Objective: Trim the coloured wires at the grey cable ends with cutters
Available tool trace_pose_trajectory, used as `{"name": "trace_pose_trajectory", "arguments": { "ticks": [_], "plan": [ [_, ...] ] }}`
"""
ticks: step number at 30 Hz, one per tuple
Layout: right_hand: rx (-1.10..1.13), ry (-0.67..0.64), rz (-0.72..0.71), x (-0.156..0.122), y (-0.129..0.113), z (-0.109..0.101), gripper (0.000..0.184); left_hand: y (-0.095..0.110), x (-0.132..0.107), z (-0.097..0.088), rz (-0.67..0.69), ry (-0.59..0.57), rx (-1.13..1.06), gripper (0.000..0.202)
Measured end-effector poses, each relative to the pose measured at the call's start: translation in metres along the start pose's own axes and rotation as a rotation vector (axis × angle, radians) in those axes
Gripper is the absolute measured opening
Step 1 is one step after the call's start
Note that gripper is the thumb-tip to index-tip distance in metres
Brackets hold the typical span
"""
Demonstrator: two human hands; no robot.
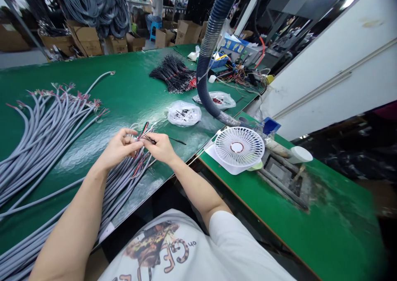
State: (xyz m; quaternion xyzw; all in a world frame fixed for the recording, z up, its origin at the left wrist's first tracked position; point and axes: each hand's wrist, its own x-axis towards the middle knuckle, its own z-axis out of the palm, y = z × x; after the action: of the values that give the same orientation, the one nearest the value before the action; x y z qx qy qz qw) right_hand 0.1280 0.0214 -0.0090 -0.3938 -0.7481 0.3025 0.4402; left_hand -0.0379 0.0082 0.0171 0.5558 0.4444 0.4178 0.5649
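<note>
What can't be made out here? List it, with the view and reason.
Gripped part of the coloured wires, head view: covered by the left hand and right hand.
Far ends of the grey cables on the left, head view: cut off by the left edge.
Contents of the nearer plastic bag, head view: too small to identify.

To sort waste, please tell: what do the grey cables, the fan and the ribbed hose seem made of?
Grey cables: probably soft-sheened plastic jackets, bending smoothly. Fan: likely smooth, rigid white plastic, given its thin grille ribs. Ribbed hose: apparently flexible, glossy plastic; its bent ridges catch light.
</note>
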Motion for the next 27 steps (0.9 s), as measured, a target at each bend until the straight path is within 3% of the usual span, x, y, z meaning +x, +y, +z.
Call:
{"name": "trace_pose_trajectory", "arguments": {
  "ticks": [5, 12, 16, 20, 22, 24, 27],
  "plan": [
    [-0.205, 0.014, -0.060, -0.004, 0.000, 0.004, 0.016, -0.004, 0.003, 0.001, 0.048, 0.122, -0.013, 0.030],
    [-0.409, -0.066, -0.114, -0.016, -0.004, 0.014, 0.015, -0.009, 0.005, 0.005, 0.075, 0.257, -0.010, 0.020],
    [-0.179, -0.042, -0.151, -0.027, 0.001, 0.000, 0.017, -0.009, 0.005, 0.001, 0.099, 0.279, 0.055, 0.019],
    [0.021, 0.261, 0.006, -0.032, -0.003, -0.028, 0.028, -0.006, 0.003, 0.001, 0.071, 0.250, 0.074, 0.020],
    [0.045, 0.326, 0.047, -0.031, -0.010, -0.039, 0.028, -0.006, 0.002, 0.002, 0.055, 0.213, 0.076, 0.021],
    [0.054, 0.272, 0.033, -0.029, -0.017, -0.044, 0.028, -0.006, 0.001, 0.004, 0.042, 0.181, 0.071, 0.023],
    [0.058, 0.089, -0.016, -0.022, -0.022, -0.040, 0.033, -0.004, 0.001, 0.005, 0.041, 0.161, 0.069, 0.023]
  ]
}}
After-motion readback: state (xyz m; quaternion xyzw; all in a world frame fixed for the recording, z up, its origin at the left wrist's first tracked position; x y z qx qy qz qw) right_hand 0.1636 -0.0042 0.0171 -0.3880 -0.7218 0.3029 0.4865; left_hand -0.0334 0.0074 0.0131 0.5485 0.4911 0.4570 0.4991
